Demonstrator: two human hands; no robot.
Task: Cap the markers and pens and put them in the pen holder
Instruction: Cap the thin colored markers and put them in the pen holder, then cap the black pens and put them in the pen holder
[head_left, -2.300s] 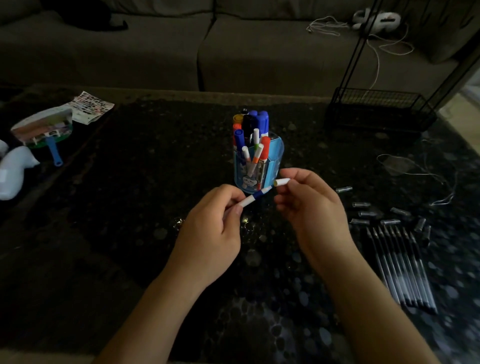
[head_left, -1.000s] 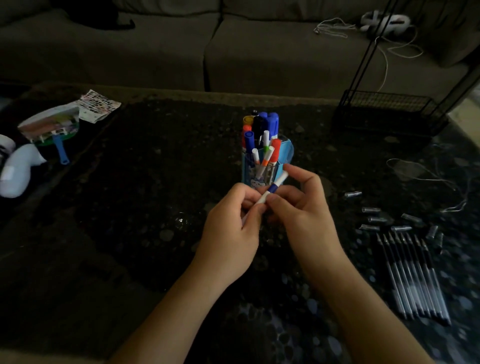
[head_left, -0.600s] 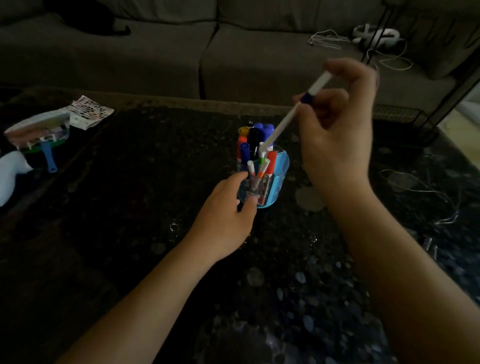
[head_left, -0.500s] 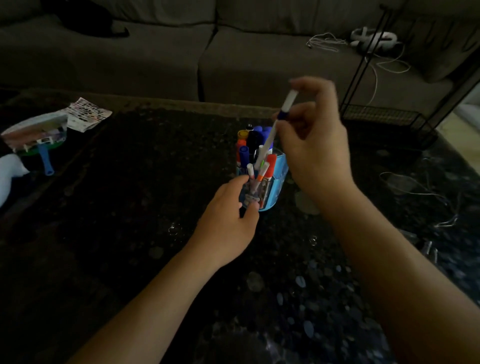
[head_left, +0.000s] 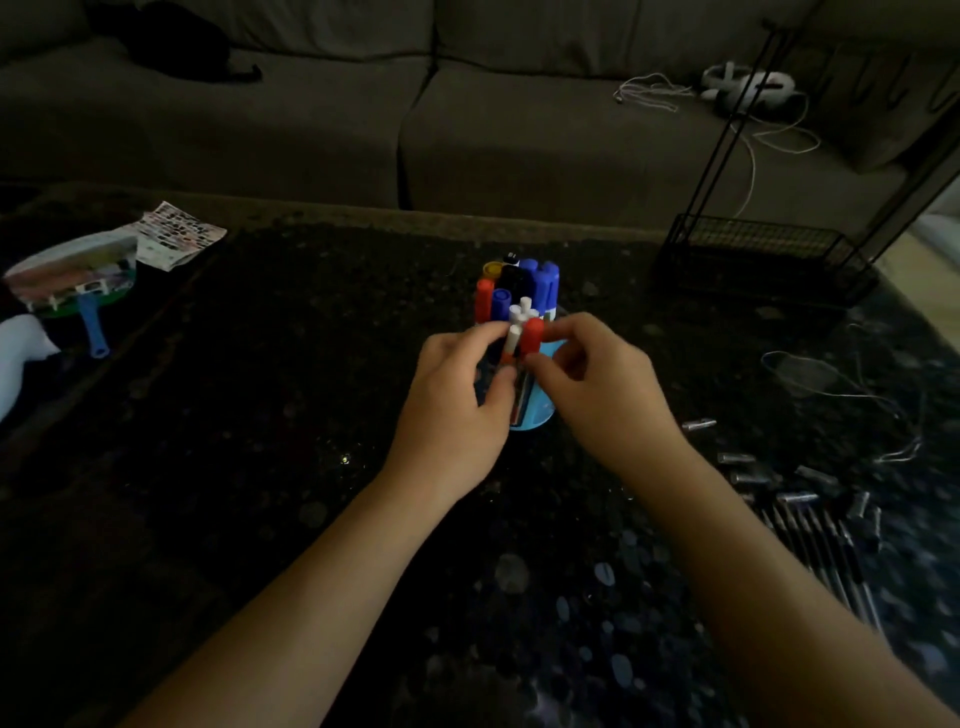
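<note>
Dark speckled surface (head_left: 260, 415): both hands, the left hand (head_left: 452, 405) and right hand (head_left: 602, 395), pinch markers (head_left: 519, 291) in the nearly full pen holder (head_left: 535, 415), while uncapped pens (head_left: 821, 551) and caps (head_left: 748, 467) wait nearby.

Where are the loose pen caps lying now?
In the head view, the pen caps lie scattered on the table's right side, just beyond the row of pens.

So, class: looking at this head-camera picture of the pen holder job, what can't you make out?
- Pen holder: front wall hidden by the left hand and right hand.
- What either hand grips: fingertips overlap the markers, so unclear.
- Pens at right: blurred, dark; capped or not, count uncertain.
- Loose caps: too small to match.
</note>
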